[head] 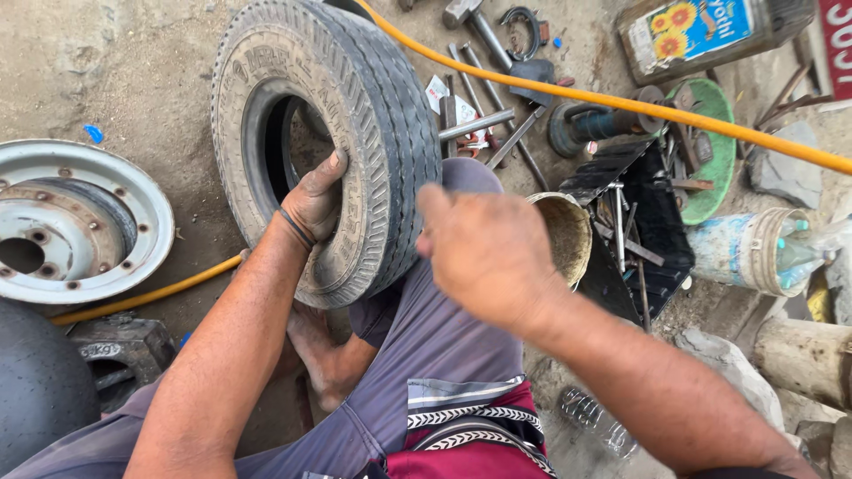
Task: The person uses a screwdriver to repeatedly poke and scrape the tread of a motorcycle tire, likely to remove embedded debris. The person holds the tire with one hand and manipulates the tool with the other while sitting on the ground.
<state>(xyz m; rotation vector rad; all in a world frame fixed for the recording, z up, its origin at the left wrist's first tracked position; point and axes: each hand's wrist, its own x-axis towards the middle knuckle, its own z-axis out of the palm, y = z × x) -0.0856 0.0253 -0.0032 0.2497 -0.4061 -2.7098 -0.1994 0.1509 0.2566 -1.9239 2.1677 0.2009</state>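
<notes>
A worn black tyre [373, 115] stands upright on the dirt ground, leaning against my knee in grey trousers [444, 346]. My left hand [315, 200] grips the tyre's sidewall at the inner bead, thumb on the outside and fingers hooked into the opening. My right hand [484, 253] hovers just right of the tread, blurred, fingers loosely apart, holding nothing that I can see. A black band sits on my left wrist.
A grey steel wheel rim [98, 191] lies flat at left, another dark tyre [35, 381] below it. A yellow hose [621, 105] crosses the top. A small bucket [568, 232], a black tool tray [657, 213], hammers and metal bars [484, 106] lie at right.
</notes>
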